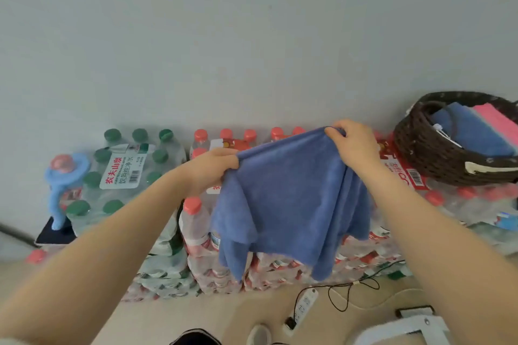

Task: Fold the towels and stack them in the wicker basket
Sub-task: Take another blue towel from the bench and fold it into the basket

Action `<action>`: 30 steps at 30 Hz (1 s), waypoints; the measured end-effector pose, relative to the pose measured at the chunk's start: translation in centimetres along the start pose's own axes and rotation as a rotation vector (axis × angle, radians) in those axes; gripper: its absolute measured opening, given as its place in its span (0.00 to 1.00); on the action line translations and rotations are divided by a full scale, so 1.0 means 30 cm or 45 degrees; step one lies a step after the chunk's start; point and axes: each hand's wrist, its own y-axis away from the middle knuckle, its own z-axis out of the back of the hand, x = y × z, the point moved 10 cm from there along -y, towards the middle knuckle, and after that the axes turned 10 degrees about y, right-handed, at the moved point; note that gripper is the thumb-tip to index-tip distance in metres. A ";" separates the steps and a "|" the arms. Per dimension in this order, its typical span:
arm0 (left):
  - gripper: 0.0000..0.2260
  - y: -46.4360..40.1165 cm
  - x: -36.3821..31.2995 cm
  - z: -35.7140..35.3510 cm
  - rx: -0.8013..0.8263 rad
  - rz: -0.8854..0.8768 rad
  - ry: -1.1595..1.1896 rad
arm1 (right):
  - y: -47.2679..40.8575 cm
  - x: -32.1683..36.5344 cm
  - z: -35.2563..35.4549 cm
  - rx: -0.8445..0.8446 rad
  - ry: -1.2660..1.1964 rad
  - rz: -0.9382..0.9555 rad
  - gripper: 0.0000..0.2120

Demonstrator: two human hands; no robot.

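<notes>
Blue towel (291, 204) hangs mid-frame, held up in the air by both hands at its top edge, w/ the cloth draping down in uneven folds and loose corners in front of the stacked shrink-wrapped water bottle packs. Left hand (208, 169) grips the top edge left of center, fingers curled round bunched fabric. Right hand (354, 143) pinches the top edge a bit higher, right of center, fingers curled over the hem.

Wicker basket (437, 159), dark brown, sits at right edge of frame on top of the red-capped bottle packs (196, 221). Inside it: a folded blue towel (473, 131) and a folded pink towel (496, 117) just beside it, both leaning toward the far rim.

Left of frame: green-capped bottle pack (123, 168) w/ a white label; further left, a light-blue plastic handle (60, 185) on a large bottle. Bottom of frame: white power strip (305, 305) and thin black cable (353, 291) on the beige floor.
</notes>
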 end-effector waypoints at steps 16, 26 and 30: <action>0.08 -0.058 0.014 0.562 -0.556 0.184 -1.212 | -0.153 0.163 -0.440 0.409 -0.006 0.061 0.10; 0.13 -0.132 -0.138 0.618 -0.857 -0.451 -2.100 | -0.156 0.338 -0.465 0.290 0.076 0.054 0.09; 0.11 -0.163 -0.086 0.298 -0.291 -0.962 -1.736 | -0.105 0.267 -0.450 0.264 0.101 -0.071 0.11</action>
